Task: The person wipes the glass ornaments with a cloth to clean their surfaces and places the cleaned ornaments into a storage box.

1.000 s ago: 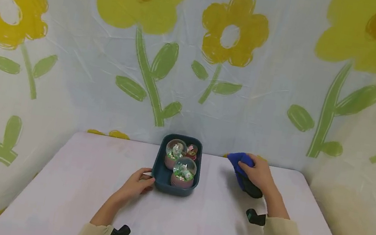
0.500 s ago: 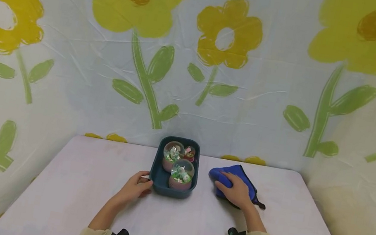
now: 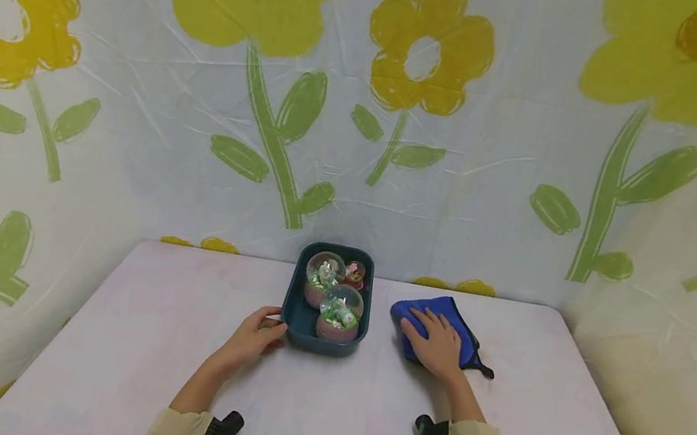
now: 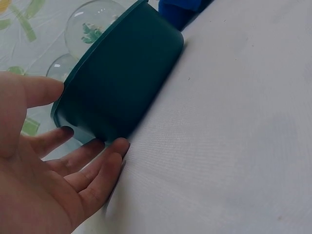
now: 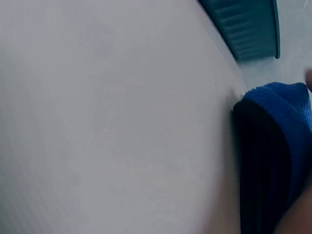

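Observation:
My left hand (image 3: 250,338) is at the near left corner of a dark teal tray (image 3: 322,347). In the left wrist view, its thumb tip meets the rim and its loosely bent fingertips are at the wall and near the base. Inside the tray stand two snow globes with pinkish bases, one in front (image 3: 339,317) and one behind (image 3: 324,274), beside a smaller red-based globe (image 3: 355,275). My right hand (image 3: 436,342) lies with spread fingers on a folded blue cloth (image 3: 459,324) with black edging, right of the tray. The right wrist view shows the cloth's fuzzy side (image 5: 278,100).
A pale tabletop (image 3: 326,423) bears everything. Behind it and at both sides hangs a white sheet (image 3: 500,151) printed with yellow flowers and green leaves. A black loop (image 3: 481,368) sticks out from the cloth's right corner.
The right hand has brought the blue cloth down onto the table and leftward, and its fingers have spread from their grip. The left hand stays at the tray's corner.

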Tool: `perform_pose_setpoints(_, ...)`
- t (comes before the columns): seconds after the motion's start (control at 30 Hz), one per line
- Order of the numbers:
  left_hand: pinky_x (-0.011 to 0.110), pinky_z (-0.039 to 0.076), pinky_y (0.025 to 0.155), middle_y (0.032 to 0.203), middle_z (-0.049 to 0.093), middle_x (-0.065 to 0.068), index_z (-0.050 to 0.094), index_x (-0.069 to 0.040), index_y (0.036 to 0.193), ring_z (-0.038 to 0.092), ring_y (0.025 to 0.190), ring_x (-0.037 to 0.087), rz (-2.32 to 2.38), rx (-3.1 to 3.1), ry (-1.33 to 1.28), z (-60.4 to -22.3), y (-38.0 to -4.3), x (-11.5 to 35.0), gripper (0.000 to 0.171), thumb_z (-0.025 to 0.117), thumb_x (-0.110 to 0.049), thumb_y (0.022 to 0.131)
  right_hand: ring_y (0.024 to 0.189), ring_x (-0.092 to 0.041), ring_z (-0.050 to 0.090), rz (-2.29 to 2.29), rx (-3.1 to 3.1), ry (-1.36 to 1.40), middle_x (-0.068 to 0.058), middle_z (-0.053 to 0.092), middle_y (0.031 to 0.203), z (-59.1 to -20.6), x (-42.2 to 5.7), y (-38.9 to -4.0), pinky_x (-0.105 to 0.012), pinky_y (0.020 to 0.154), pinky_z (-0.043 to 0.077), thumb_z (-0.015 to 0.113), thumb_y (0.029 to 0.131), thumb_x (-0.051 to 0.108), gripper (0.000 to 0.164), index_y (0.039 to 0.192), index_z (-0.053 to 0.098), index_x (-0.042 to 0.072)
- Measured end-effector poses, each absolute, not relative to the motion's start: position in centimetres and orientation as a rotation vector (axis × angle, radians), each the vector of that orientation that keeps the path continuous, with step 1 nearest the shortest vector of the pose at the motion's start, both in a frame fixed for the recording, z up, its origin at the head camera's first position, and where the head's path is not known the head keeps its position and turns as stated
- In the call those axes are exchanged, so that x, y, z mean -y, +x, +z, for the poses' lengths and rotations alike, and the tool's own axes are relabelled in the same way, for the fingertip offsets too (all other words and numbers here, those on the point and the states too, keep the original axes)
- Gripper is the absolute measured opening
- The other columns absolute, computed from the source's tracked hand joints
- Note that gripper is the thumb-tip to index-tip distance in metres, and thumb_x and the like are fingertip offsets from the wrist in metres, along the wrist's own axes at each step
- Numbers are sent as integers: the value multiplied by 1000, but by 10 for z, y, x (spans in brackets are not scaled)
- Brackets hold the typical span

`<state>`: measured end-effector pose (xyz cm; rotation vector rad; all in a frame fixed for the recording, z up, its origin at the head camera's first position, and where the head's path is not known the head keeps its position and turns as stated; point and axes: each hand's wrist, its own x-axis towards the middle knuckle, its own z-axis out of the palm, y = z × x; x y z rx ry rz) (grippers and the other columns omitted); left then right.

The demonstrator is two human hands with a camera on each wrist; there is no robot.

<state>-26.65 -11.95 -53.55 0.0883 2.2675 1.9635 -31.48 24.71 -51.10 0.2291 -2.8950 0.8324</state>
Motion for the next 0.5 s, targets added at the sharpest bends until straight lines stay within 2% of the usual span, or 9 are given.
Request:
perform_pose_setpoints(0.1,41,53,83,119,59,18,41,-2,141,66,95,30,1966,-2266,78,-536,-267,121,53,60,-26,98,140,-46,17,872,2888,174,-23,35,150,-513,-244,-317,-64,107,5,42,101,49,58,143,48,10)
perform_pose_setpoints(0.3,40,53,82,117,60,18,42,-1,140,66,94,30,1975,-2263,67,-538,-268,121,52,60,-25,98,139,-47,16,802,2900,87,-25,31,151,-517,-237,-319,-65,107,6,53,95,43,60,145,43,9)
perform_pose_setpoints(0.5,39,53,79,117,59,19,41,0,140,66,93,29,1974,-2254,82,-539,-268,119,53,60,-25,98,139,-48,14,798,2894,-35,-31,21,152,-518,-232,-315,-64,108,7,57,93,42,65,145,41,8)
